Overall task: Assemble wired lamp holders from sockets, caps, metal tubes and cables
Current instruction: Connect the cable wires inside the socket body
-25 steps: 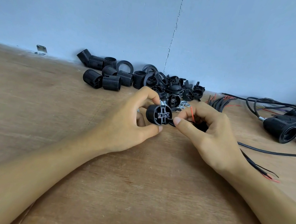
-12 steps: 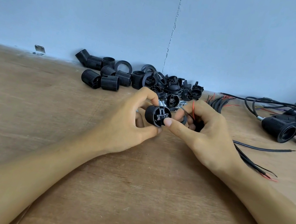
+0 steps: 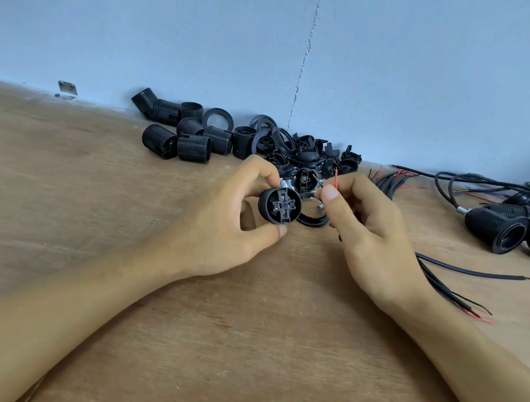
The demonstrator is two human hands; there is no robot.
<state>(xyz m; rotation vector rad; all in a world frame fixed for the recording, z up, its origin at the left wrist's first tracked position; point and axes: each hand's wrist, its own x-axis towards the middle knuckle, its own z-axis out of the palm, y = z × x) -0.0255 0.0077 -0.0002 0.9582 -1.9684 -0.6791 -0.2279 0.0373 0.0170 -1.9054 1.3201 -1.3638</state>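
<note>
My left hand [image 3: 218, 228] grips a black socket insert [image 3: 279, 205] between thumb and fingers, its cross-shaped terminal face turned toward me. My right hand [image 3: 375, 238] pinches a cable whose red wire end [image 3: 336, 178] sticks up above the fingers; the black cable [image 3: 473, 271] trails out to the right from under the hand. A small gap separates the wire tips from the socket. A black ring [image 3: 313, 221] and a small metal piece [image 3: 319, 208] lie on the table between the hands.
Threaded black socket shells [image 3: 192, 145], rings and caps [image 3: 301, 154] are piled along the blue wall. A bundle of cut cables [image 3: 388, 181] lies behind my right hand. Assembled lamp holders [image 3: 506, 233] with cables lie at the far right on the wooden table [image 3: 236, 334].
My right hand has drawn back to the right from the socket face, lifting the wire ends up. The left hand keeps the socket nearly still.
</note>
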